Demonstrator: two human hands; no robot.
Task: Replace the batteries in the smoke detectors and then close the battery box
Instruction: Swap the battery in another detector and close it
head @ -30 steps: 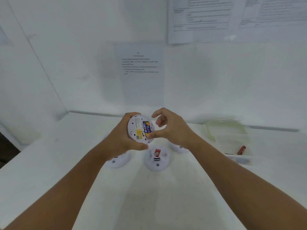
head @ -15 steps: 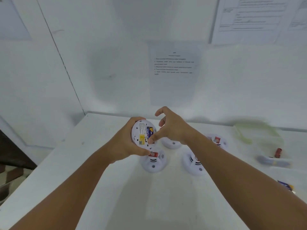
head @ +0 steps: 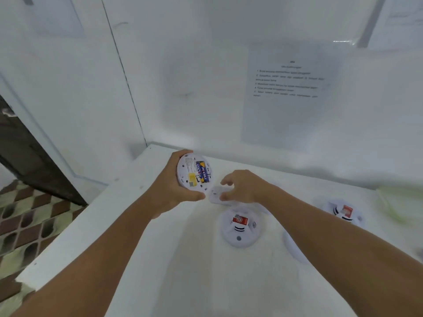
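My left hand (head: 170,191) holds a round white smoke detector (head: 194,173) with its back turned towards me; blue and yellow batteries (head: 201,172) sit in its open compartment. To its right, my right hand (head: 243,186) has its fingers on a flat white cover piece (head: 217,195) lying on the table. A second detector (head: 240,226) with a red label lies face up just in front of that hand. A third detector (head: 342,212) lies further right. A fourth one (head: 293,248) is mostly hidden under my right forearm.
The white table (head: 137,236) has its left edge over a patterned tiled floor (head: 27,223). White walls close the back and left, with a printed sheet (head: 288,92) taped up. A blurred pale green container (head: 398,202) sits at the far right.
The view has swung left. My right hand has left the held detector and dropped to the white cover on the table. My left hand still holds the detector.
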